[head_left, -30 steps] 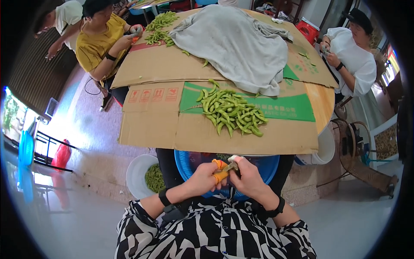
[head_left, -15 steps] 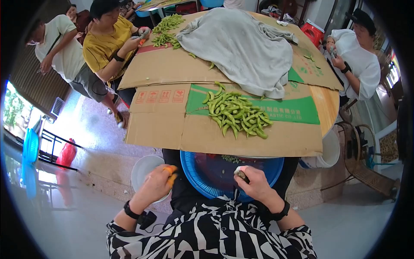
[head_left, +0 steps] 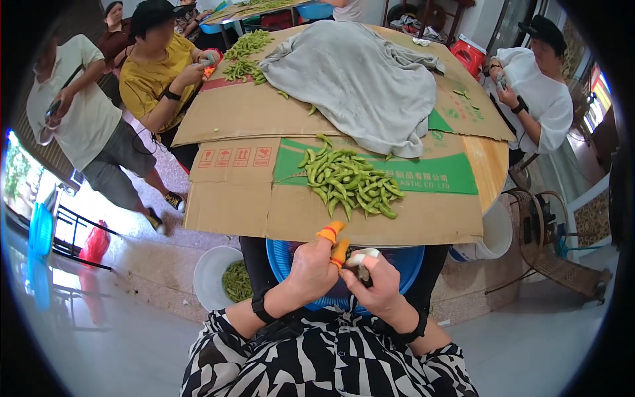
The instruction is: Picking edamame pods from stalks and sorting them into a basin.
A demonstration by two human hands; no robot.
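My left hand [head_left: 309, 270] is beside my right, above the blue basin [head_left: 278, 259]. Orange covers wrap its thumb and index finger, which stretch forward with a gap between their tips and nothing visible held. Closed and curled inward, my right hand [head_left: 383, 286] has white wrapping on a finger. A small greyish-dark thing shows in its grip, too hidden to name. Just ahead, a heap of green bean pods [head_left: 350, 180] lies on the cardboard [head_left: 231, 208] covering the table. Both hands hide much of the basin's inside.
Left of my knees is a white bucket [head_left: 206, 281] holding green pods. A grey cloth [head_left: 357, 86] covers a mound on the table. Another white bucket [head_left: 495, 231] and a wicker chair [head_left: 562, 264] stand at right. Several people are around the table.
My left hand has moved right from over the white bucket to beside my right hand, uncovering the pods in that bucket. The standing person at left has shifted closer.
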